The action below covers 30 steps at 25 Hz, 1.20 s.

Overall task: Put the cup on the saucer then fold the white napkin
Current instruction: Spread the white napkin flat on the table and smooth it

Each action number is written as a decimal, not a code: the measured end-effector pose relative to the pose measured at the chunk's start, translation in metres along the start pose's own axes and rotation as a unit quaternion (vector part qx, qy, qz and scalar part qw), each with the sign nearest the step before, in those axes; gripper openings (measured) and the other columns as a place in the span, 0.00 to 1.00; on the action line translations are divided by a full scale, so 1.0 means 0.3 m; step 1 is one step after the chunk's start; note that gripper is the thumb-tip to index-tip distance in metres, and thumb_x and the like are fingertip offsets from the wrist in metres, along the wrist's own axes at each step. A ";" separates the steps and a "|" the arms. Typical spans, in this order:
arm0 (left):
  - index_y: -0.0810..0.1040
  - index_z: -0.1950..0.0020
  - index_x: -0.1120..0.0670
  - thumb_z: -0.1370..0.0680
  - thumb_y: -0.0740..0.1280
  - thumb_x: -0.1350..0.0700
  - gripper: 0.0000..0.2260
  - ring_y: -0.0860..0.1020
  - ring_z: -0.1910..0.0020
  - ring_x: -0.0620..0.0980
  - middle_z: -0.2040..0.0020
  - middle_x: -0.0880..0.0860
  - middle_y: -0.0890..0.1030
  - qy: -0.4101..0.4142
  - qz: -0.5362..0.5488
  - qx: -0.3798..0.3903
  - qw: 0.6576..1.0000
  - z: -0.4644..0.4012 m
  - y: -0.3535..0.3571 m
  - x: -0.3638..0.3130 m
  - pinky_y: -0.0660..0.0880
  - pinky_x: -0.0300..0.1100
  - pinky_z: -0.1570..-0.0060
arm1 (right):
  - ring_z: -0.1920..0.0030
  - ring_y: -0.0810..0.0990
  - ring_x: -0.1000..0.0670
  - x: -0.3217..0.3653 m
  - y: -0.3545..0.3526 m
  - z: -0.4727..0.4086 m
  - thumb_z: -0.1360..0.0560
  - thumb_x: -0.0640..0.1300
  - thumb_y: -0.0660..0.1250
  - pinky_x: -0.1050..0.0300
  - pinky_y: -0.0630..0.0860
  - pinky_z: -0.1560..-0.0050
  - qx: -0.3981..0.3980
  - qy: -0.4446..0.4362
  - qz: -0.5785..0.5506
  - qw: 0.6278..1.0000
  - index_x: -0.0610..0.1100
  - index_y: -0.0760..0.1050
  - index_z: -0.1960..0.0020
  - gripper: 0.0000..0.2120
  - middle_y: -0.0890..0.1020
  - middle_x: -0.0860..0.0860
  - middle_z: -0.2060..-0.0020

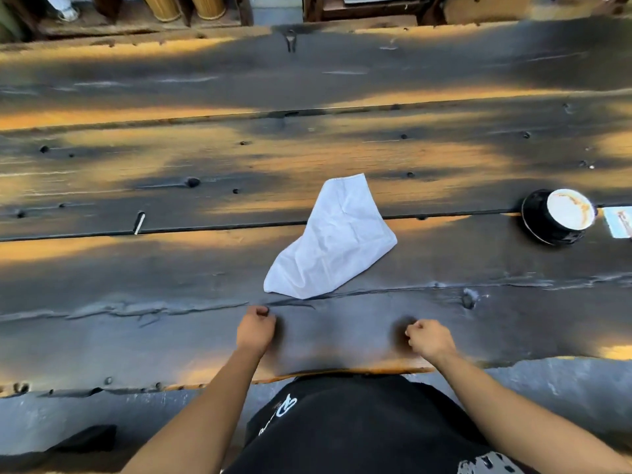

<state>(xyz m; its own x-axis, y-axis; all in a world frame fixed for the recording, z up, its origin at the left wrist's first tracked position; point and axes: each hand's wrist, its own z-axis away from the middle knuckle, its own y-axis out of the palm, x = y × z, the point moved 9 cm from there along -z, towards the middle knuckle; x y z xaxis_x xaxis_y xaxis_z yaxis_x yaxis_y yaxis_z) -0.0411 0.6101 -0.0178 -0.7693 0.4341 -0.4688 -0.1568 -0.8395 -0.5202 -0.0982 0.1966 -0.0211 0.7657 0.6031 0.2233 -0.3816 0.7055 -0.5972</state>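
A white napkin [333,242] lies crumpled and partly doubled over in the middle of the dark wooden table [171,268]. At the right stands a black cup [566,213] with a white, coffee-stained inside, resting on a black saucer [533,227]. My left hand [256,330] rests on the table near the front edge, fingers curled with nothing in them, just below the napkin's lower left corner. Further right, my right hand [429,338] is also closed and empty, below and to the right of the napkin.
A small printed card [619,222] lies right of the cup at the frame's edge. A small white stick [139,222] sits in a plank gap at the left. Bamboo containers [184,6] and wooden shelving stand beyond the far edge.
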 end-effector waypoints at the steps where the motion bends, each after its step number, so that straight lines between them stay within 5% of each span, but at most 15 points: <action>1: 0.73 0.40 0.57 0.22 0.65 0.61 0.11 0.82 0.53 0.61 0.54 0.58 0.82 -0.019 0.028 -0.008 0.999 -0.025 -0.008 -0.015 0.81 0.55 0.47 | 0.50 0.83 0.38 0.030 -0.012 -0.021 0.25 0.42 0.60 0.47 0.80 0.46 -0.006 0.001 -0.033 0.999 0.39 0.81 0.59 0.13 0.86 0.42 0.59; 4: 0.74 0.46 0.57 0.24 0.67 0.64 0.08 0.76 0.61 0.56 0.58 0.58 0.78 -0.051 0.120 -0.015 0.991 -0.072 -0.011 -0.082 0.79 0.51 0.58 | 0.51 0.82 0.37 0.137 -0.061 -0.093 0.25 0.39 0.59 0.47 0.78 0.51 -0.023 -0.011 -0.119 0.993 0.42 0.78 0.58 0.10 0.85 0.39 0.55; 6: 0.75 0.57 0.58 0.24 0.67 0.65 0.04 0.74 0.62 0.55 0.59 0.58 0.77 -0.063 0.152 -0.006 0.986 -0.092 -0.003 -0.121 0.76 0.47 0.62 | 0.53 0.80 0.38 0.212 -0.093 -0.142 0.23 0.36 0.58 0.48 0.74 0.53 -0.022 -0.018 -0.196 0.980 0.42 0.78 0.44 0.13 0.82 0.39 0.52; 11: 0.77 0.55 0.60 0.26 0.69 0.64 0.02 0.76 0.67 0.53 0.63 0.57 0.79 -0.120 0.142 0.002 0.983 -0.136 0.011 -0.141 0.78 0.43 0.67 | 0.42 0.77 0.41 0.388 -0.208 -0.284 0.22 0.34 0.57 0.42 0.75 0.36 -0.041 -0.055 -0.182 0.981 0.45 0.67 0.27 0.25 0.79 0.42 0.40; 19: 0.71 0.62 0.56 0.26 0.71 0.58 0.11 0.73 0.64 0.52 0.66 0.53 0.74 -0.055 0.169 -0.012 0.984 -0.105 -0.003 -0.185 0.72 0.47 0.59 | 0.55 0.79 0.53 0.514 -0.294 -0.277 0.26 0.43 0.73 0.58 0.70 0.54 -0.087 -0.175 -0.171 0.966 0.49 0.78 0.56 0.05 0.78 0.50 0.51; 23: 0.70 0.63 0.55 0.24 0.69 0.59 0.11 0.69 0.66 0.50 0.67 0.50 0.73 0.011 0.218 -0.084 0.972 -0.066 -0.105 -0.281 0.68 0.43 0.64 | 0.57 0.81 0.56 0.534 -0.361 -0.194 0.28 0.41 0.72 0.64 0.74 0.54 -0.087 -0.213 -0.292 0.928 0.50 0.78 0.59 0.06 0.83 0.55 0.57; 26: 0.67 0.65 0.53 0.22 0.68 0.56 0.14 0.65 0.69 0.46 0.69 0.48 0.68 0.070 0.238 -0.148 0.957 -0.050 -0.216 -0.368 0.64 0.44 0.66 | 0.69 0.71 0.58 0.559 -0.459 -0.135 0.31 0.40 0.68 0.68 0.68 0.66 -0.104 -0.235 -0.383 0.887 0.49 0.75 0.64 0.07 0.77 0.57 0.70; 30: 0.69 0.60 0.54 0.21 0.67 0.48 0.14 0.70 0.67 0.47 0.64 0.49 0.74 0.140 0.196 -0.175 0.955 -0.029 -0.308 -0.472 0.69 0.45 0.65 | 0.64 0.64 0.49 0.595 -0.544 -0.091 0.25 0.37 0.67 0.57 0.64 0.64 -0.119 -0.252 -0.434 0.857 0.39 0.72 0.56 0.04 0.67 0.45 0.66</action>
<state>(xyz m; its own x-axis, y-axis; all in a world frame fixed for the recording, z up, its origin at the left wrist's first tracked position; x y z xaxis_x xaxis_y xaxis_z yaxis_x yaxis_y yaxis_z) 0.0876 0.6290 0.0904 -0.5223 0.2201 -0.8238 0.3637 -0.8163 -0.4487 0.1149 0.1788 0.0951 0.3638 0.0163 0.9313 0.3811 0.9097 -0.1647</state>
